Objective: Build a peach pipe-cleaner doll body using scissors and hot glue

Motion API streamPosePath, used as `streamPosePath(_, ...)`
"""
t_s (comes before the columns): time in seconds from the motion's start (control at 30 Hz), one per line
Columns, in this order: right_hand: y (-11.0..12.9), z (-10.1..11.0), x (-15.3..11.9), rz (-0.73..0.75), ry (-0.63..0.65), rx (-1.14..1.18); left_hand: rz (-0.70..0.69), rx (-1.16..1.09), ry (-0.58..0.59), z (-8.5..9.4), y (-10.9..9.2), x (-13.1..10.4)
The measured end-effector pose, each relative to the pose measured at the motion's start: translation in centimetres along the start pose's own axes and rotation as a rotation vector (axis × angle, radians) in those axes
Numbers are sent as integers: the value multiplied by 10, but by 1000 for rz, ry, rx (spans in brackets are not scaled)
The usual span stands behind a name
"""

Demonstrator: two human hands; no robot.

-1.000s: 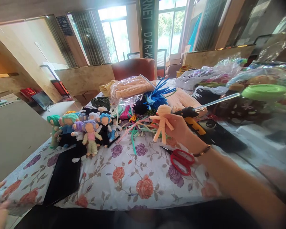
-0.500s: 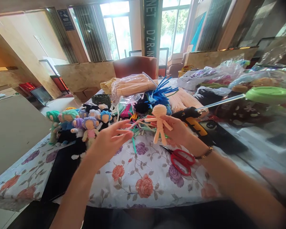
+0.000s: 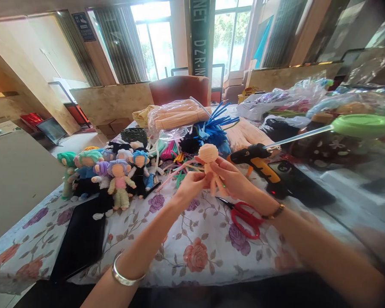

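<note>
A plain peach doll body, with a round head and no hair, is held upright above the tablecloth. My right hand grips it from the right side, fingers behind and thumb on the front of the torso. From the left, my left hand pinches its side near the arm, fingertips closed. Most of the torso and arms is hidden by my fingers; the legs hang below. Red-handled scissors lie on the cloth beneath my right wrist. Behind the doll is a pile of coloured pipe cleaners.
Several finished dolls stand at the left, behind a black tablet-like slab. At the right lies a glue gun with a clear stick, beside a green lid and plastic bags. Wrapped peach bundles sit at the back.
My left hand has moved right from open air and closed on the doll. The doll has shifted slightly left, and my right fingers now cover more of its torso.
</note>
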State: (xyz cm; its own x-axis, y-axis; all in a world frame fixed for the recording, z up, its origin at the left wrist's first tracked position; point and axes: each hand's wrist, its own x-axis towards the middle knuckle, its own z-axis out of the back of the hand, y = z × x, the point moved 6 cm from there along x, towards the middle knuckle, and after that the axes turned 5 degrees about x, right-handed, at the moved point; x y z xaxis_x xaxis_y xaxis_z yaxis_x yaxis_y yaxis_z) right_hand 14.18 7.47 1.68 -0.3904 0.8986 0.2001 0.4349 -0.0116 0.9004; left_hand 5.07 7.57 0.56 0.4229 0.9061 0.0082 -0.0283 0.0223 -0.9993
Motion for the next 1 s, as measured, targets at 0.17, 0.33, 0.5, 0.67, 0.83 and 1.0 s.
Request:
streamPosePath(0.17,-3,7,0,-25,-28,-64,-36,-99,-62,-7,8,2)
streamPosePath(0.33,2,20,6,-8,-59,-234,-25,-65,-204,3,10,-1)
streamPosePath(0.5,1,17,7,-36,96,-258,-47,-58,-268,12,9,-5)
streamPosePath(0.67,-5,15,0,-117,102,-134,-53,-121,-179,8,5,-8)
streamPosePath(0.83,-6,15,-3,-156,33,-52,-23,-165,-47,3,4,-9)
streamPosePath(1.0,1,18,0,-50,-36,-168,-54,-154,-4,2,1,-8)
